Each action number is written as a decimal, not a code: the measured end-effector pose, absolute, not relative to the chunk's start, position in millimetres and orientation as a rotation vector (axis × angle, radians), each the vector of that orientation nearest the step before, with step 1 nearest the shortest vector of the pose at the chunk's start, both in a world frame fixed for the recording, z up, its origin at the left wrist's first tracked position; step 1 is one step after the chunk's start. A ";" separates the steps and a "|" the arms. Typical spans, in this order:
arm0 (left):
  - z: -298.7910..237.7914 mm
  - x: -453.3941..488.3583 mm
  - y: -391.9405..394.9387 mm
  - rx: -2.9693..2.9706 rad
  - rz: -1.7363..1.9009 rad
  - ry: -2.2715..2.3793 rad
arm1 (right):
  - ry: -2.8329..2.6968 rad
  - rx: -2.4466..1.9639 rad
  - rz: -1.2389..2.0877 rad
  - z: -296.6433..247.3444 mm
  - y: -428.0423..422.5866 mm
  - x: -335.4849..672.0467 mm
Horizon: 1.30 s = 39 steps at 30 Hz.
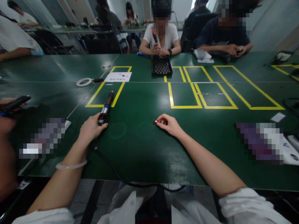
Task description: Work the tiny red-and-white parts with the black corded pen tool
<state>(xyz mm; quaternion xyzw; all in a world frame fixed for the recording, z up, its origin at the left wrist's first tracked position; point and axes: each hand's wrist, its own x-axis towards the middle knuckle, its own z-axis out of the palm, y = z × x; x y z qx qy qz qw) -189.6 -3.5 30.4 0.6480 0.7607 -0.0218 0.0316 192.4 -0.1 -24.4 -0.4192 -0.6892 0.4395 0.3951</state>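
Note:
My left hand (93, 126) is closed around the rear end of a corded electric screwdriver (106, 107), dark with a silver and blue band. It lies low over the green table, its thin tip pointing away from me towards a yellow taped frame. A black cable (114, 169) runs from below that hand along the front edge. To the right, my right hand (168, 124) pinches a small red piece (155, 122) with a pale spot, close to the tabletop. Most of this piece is hidden by the fingers, and its kind cannot be made out.
Yellow tape frames (185, 107) mark the green table (140, 155). A black tray (162, 74) of small parts stands across from me, before a seated person. A white sheet (118, 77) and a white cable coil (84, 82) lie at the left. Blurred packets flank both sides.

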 end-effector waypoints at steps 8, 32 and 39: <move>21.7 -77.9 -1.0 2.321 0.172 1.933 | -1.751 -1.037 1.089 -25.9 -0.5 193.5; 11.8 -0.6 -6.0 2.440 0.316 1.458 | -2.165 -1.084 0.547 -23.8 -5.8 198.5; 12.2 -1.5 -6.3 2.453 0.300 1.449 | -2.178 -1.077 0.579 -22.3 -6.4 199.9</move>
